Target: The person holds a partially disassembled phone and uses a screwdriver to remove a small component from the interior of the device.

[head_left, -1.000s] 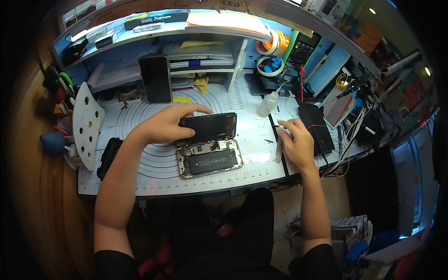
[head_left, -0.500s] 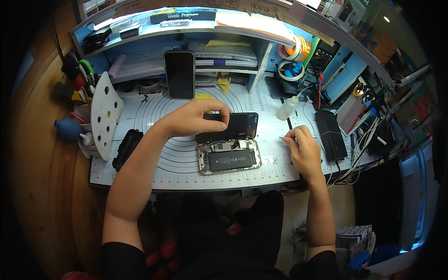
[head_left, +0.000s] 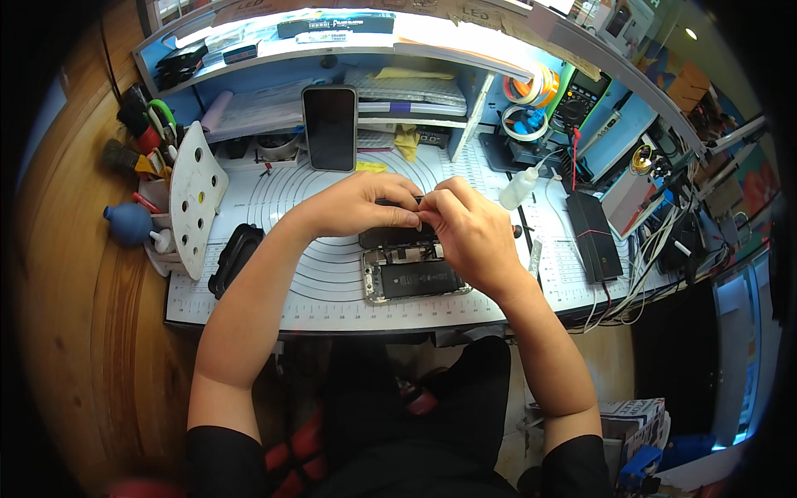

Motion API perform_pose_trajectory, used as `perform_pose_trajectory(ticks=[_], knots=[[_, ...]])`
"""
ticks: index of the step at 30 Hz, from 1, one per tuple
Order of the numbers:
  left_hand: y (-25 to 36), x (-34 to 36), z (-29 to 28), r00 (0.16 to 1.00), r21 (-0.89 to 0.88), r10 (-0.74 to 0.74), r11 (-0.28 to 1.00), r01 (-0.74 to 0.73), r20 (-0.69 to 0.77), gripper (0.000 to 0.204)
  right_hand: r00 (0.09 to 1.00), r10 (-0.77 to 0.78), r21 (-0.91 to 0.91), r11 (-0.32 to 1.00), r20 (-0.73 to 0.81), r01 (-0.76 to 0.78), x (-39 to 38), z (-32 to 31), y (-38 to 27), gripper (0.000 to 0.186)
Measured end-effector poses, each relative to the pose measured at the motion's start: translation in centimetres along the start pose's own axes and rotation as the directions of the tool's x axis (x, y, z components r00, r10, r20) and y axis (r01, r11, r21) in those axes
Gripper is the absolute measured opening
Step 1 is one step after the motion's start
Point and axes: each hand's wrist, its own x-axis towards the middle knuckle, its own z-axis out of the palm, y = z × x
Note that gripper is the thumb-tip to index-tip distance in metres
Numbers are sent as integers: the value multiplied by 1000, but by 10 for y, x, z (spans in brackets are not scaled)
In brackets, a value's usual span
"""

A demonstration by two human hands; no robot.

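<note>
My left hand [head_left: 365, 203] grips the raised black screen [head_left: 386, 236] of an opened phone [head_left: 407, 282], whose battery and internal parts lie exposed on the white mat [head_left: 290, 295]. My right hand [head_left: 473, 236] meets it at the screen's top edge, its fingertips pinched against my left fingers; what they hold is too small or hidden to make out. A second phone [head_left: 330, 129] stands upright behind them. A white squeeze bottle [head_left: 519, 187] stands to the right.
A black case [head_left: 232, 261] lies left, beside a white tool holder [head_left: 187, 203] and blue air blower [head_left: 127, 224]. At the right are a black box [head_left: 594, 236], cables, coiled reels and a multimeter [head_left: 581, 100]. A shelf unit [head_left: 461, 124] spans the back.
My right hand has moved left and up from the right of the phone to meet my left hand at the screen. My left fingers have curled over the screen. The whole view has shifted.
</note>
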Motion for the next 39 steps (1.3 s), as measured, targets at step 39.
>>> perform_pose_trajectory(ticks=[39], knots=[[8,-4,-1,998,24,-56,998,56,23,22,930,214,-52,977,297,-208,-8,-41,-14,23]])
